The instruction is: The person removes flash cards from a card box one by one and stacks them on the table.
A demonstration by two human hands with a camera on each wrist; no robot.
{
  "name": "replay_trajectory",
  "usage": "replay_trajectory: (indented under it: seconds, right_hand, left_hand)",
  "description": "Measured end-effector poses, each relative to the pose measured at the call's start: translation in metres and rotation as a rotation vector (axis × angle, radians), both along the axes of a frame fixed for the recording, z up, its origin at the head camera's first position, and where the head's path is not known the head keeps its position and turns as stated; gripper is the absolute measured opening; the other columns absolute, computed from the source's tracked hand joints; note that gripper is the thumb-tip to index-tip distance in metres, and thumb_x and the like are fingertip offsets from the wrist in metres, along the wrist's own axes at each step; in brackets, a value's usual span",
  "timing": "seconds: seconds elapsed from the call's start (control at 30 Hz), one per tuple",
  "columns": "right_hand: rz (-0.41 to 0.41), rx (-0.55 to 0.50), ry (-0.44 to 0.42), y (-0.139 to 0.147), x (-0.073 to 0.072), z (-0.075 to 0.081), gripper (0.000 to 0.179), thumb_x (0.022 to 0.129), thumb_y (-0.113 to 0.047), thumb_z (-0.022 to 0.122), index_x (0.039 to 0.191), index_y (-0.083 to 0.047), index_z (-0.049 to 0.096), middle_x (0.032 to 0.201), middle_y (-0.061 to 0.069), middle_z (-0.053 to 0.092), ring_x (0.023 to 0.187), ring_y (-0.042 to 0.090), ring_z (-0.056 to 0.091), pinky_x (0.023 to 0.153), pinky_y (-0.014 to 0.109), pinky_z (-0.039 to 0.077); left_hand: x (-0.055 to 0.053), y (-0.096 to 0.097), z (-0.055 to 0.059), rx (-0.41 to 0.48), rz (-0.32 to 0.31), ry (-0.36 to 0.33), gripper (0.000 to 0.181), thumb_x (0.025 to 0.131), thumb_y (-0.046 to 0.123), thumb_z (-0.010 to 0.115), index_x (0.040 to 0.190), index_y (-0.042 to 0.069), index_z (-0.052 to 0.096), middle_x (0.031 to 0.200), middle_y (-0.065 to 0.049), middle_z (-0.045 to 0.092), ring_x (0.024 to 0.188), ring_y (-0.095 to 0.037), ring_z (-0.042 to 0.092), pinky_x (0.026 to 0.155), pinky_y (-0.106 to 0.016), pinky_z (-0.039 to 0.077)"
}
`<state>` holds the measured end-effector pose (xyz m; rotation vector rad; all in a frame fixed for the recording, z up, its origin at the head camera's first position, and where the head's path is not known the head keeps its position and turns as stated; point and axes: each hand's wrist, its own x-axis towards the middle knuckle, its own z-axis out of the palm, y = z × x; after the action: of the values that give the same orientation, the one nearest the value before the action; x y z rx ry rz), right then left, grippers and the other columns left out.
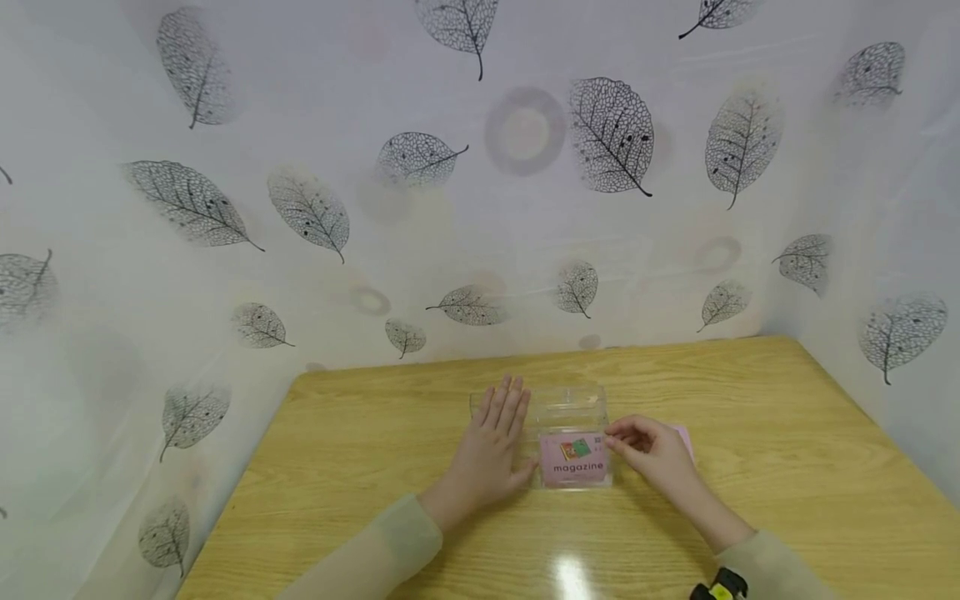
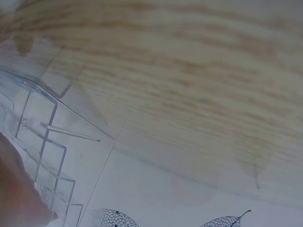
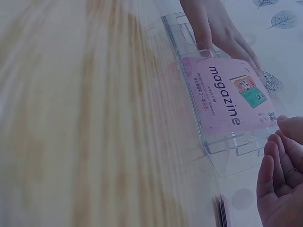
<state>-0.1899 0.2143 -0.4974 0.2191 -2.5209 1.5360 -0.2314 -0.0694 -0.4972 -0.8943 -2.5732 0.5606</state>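
Observation:
A pink flashcard [image 1: 573,458] printed "magazine", with a picture of two booklets, stands in the front of a clear tiered plastic holder [image 1: 570,400]. My right hand [image 1: 651,450] pinches the card's upper right corner between thumb and index finger; in the right wrist view the other fingers [image 3: 279,163] curl loosely below. My left hand [image 1: 491,442] lies with straight fingers over the left side of the holder, its thumb near the card's left edge. The holder's stepped clear tiers [image 2: 52,142] show in the left wrist view beside part of the left hand [image 2: 19,189].
A small stack of cards [image 3: 220,210] lies on the wooden table [image 1: 360,467] to the right of the holder, partly hidden behind my right hand in the head view. A pale leaf-patterned sheet [image 1: 337,292] rises behind the table and along its sides.

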Motion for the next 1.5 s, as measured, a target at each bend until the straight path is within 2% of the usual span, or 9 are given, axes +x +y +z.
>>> replay_trajectory:
  seconds: [1.03, 1.5]
  right_hand:
    - [-0.044, 0.042, -0.031, -0.008, -0.002, -0.001, 0.007, 0.094, -0.009, 0.080, 0.101, -0.006, 0.079, 0.089, 0.004, 0.074, 0.076, -0.001, 0.060, 0.068, 0.018, 0.055]
    - [-0.052, 0.022, -0.008, -0.012, -0.001, 0.000, 0.006, 0.092, -0.006, 0.081, 0.097, -0.004, 0.077, 0.086, 0.005, 0.072, 0.075, -0.002, 0.057, 0.067, 0.018, 0.054]
  left_hand:
    - [0.001, -0.001, 0.001, -0.006, 0.001, -0.007, 0.099, 0.104, 0.072, 0.033, 0.169, 0.000, 0.014, 0.179, -0.021, 0.009, 0.167, -0.037, 0.010, 0.136, -0.045, 0.020]
    - [0.001, -0.001, 0.001, -0.001, -0.010, 0.012, 0.101, 0.103, 0.072, 0.033, 0.169, 0.000, 0.011, 0.178, -0.020, 0.014, 0.167, -0.038, 0.010, 0.137, -0.046, 0.019]
